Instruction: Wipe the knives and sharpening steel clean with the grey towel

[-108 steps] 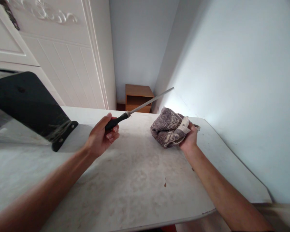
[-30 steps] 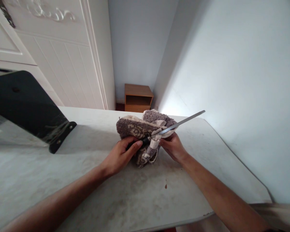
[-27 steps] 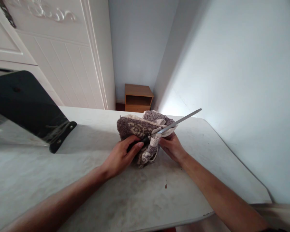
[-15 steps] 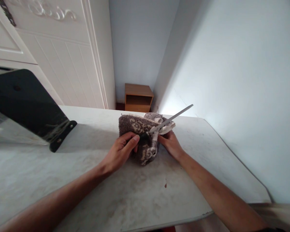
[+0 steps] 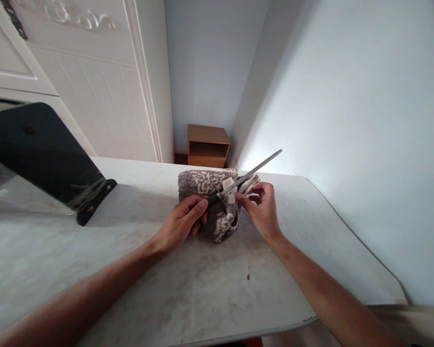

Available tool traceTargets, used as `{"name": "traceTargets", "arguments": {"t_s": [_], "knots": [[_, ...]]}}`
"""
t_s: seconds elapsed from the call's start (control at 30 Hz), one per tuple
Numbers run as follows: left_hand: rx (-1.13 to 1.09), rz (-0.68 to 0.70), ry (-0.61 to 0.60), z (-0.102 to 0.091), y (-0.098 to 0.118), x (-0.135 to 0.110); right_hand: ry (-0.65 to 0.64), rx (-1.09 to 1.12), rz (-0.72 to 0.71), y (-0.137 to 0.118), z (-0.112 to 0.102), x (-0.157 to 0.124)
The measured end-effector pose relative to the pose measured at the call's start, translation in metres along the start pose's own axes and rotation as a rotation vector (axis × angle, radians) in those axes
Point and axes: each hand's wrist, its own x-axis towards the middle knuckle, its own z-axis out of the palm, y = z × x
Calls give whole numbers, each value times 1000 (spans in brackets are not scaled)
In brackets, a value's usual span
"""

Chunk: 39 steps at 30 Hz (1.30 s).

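Note:
My left hand (image 5: 181, 221) is closed around the black handle of a honing steel (image 5: 256, 168). Its long grey rod slants up to the right, past a small guard. Beneath and around the steel is a bunched grey-brown towel (image 5: 197, 181) with a cream pattern and pale edging, resting on the table. On the towel's right side my right hand (image 5: 263, 212) pinches the pale edge between thumb and fingers, close to the rod. Part of the handle is hidden by my left fingers.
The pale table (image 5: 159, 303) has a worn front edge and meets the wall on the right. At left stands a dark panel with a clear sheet (image 5: 50, 154). Beyond are a white cabinet (image 5: 104, 96) and a low wooden nightstand (image 5: 209, 134).
The steel's tip has shifted slightly left and up. My right hand has risen along the towel's edge, its fingers now showing. The towel's folds have shifted.

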Motion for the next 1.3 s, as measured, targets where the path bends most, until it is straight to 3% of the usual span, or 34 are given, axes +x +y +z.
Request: {"name": "traceTargets", "arguments": {"t_s": [0.07, 0.23, 0.47, 0.6, 0.73, 0.87, 0.97, 1.03, 1.13, 1.3], "knots": [[-16, -5, -5, 0, 0, 1, -62, -66, -71, -3, -1, -1], [-6, -30, 11, -1, 1, 2, -404, -102, -143, -3, 1, -6], [9, -23, 11, -1, -2, 2, -491, -298, -186, -3, -2, -3], [-29, -24, 30, -1, -2, 2, -416, -301, -224, -9, -8, 3], [-152, -45, 5, -2, 2, 2, -163, -214, -230, -13, -15, 8], [-238, -30, -18, -2, 6, -1, -33, 19, -108, -14, -19, 15], [-281, -12, -46, -1, 7, -3, -18, 326, 131, -16, -18, 19], [-303, 1, -65, 0, 8, -3, -65, 468, 338, -17, -15, 19], [-321, 7, -75, 0, 7, -3, -208, 512, 562, -18, -11, 16], [-298, 5, -65, 2, 6, -2, -275, 465, 668, -16, -6, 9]]}}
